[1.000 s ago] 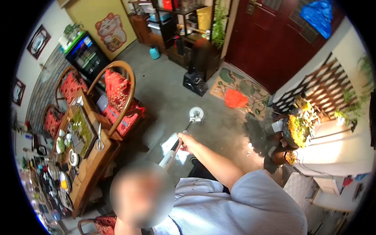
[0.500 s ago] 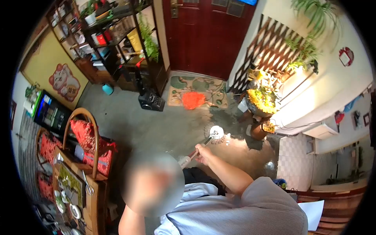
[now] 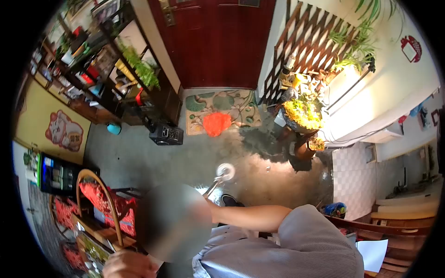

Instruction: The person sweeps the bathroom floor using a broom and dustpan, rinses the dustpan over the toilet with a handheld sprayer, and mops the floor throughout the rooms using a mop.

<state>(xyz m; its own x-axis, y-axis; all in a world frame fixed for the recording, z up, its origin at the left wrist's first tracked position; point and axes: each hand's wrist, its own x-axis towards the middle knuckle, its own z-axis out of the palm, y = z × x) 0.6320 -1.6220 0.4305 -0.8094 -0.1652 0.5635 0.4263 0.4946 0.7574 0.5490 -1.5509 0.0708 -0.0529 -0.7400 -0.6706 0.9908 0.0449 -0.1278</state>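
A mop (image 3: pixel 225 171) with a round white head rests on the grey floor in front of me, its pole slanting down-left towards my body. My right hand (image 3: pixel 211 211) is closed around the pole, though a blurred disc covers part of it. At the lower left, my left hand (image 3: pixel 130 265) has its fingers curled, in line with the pole's upper end. The blurred disc hides the middle of the pole. A dark shoe (image 3: pixel 232 200) shows just beside the mop.
An orange-red bag (image 3: pixel 216 124) lies on a patterned doormat (image 3: pixel 194 123) before a dark red door (image 3: pixel 213 46). A black speaker (image 3: pixel 167 134) stands by the shelves. Potted plants (image 3: pixel 303 113) and a wet floor patch (image 3: pixel 262 143) are to the right, a cushioned chair (image 3: pixel 109 194) to the left.
The mop head has swung left and closer to me, with my right hand moving left too. My left hand now shows at the lower left. The view has shifted.
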